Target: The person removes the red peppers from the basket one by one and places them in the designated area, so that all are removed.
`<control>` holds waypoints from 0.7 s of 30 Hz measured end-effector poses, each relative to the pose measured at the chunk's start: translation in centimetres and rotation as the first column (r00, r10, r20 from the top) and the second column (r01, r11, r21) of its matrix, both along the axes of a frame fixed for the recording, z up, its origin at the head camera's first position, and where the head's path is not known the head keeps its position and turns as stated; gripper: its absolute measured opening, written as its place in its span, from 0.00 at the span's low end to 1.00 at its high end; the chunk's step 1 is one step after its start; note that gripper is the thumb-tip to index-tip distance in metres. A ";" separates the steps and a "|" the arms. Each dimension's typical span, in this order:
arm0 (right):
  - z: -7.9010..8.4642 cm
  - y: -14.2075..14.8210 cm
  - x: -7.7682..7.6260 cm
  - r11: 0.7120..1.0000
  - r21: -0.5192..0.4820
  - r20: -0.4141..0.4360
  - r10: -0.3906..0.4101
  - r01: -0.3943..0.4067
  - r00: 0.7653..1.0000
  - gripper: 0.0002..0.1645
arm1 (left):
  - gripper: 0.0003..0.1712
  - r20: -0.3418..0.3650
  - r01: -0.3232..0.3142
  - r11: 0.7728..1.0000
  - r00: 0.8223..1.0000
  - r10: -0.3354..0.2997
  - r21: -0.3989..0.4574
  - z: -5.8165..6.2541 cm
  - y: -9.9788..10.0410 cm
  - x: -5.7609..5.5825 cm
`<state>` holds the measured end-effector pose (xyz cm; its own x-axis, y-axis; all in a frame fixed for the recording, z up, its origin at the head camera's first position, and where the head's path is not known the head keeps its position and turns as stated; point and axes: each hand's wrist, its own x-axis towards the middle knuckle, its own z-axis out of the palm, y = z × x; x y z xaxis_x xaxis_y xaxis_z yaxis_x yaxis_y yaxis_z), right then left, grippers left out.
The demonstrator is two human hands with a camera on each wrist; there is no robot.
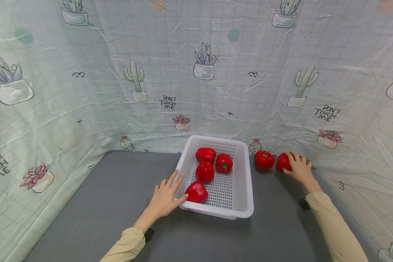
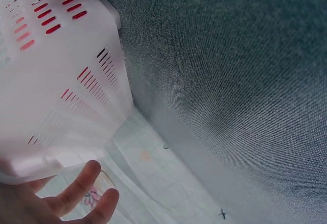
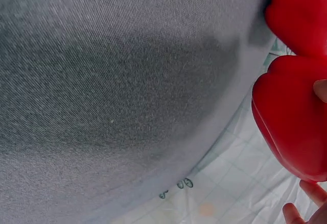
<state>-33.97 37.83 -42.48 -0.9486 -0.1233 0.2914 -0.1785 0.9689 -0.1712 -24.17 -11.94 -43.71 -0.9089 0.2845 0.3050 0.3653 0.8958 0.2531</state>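
Observation:
A white perforated plastic basket (image 1: 245, 182) holds several red bell peppers, among them one at the near left corner (image 1: 197, 193) and one with its green stem showing (image 1: 224, 163). Spread fingers of my left hand (image 1: 163, 198) rest on the basket's left rim, the thumb by the near corner. Over on the right, my right hand (image 1: 299, 169) grips a red bell pepper (image 1: 282, 163) from above. In the right wrist view the thumb presses this pepper (image 3: 291, 117), with fingertips near its other side. Just left of it another red bell pepper (image 1: 264, 161) stands on the table.
The grey table (image 1: 118, 203) spreads around the basket. A pale sheet (image 1: 170, 120) printed with cacti and potted plants hangs behind and along both sides, meeting the table's far edge close behind the basket and the loose peppers.

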 end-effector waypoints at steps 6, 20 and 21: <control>0.0 0.7 -0.7 1.000 -0.020 0.040 -0.022 0.023 0.999 0.40 | 0.42 -0.005 0.000 1.000 1.000 0.000 0.004 0.0 0.0 0.0; -0.6 1.0 -1.7 0.999 -0.039 0.138 -0.018 0.024 0.990 0.40 | 0.41 -0.013 0.000 1.000 1.000 0.000 0.005 0.0 0.0 0.1; -0.6 0.9 -1.7 0.999 -0.039 0.147 -0.013 0.019 0.989 0.40 | 0.41 -0.011 0.000 1.000 1.000 0.000 0.004 0.0 0.0 0.1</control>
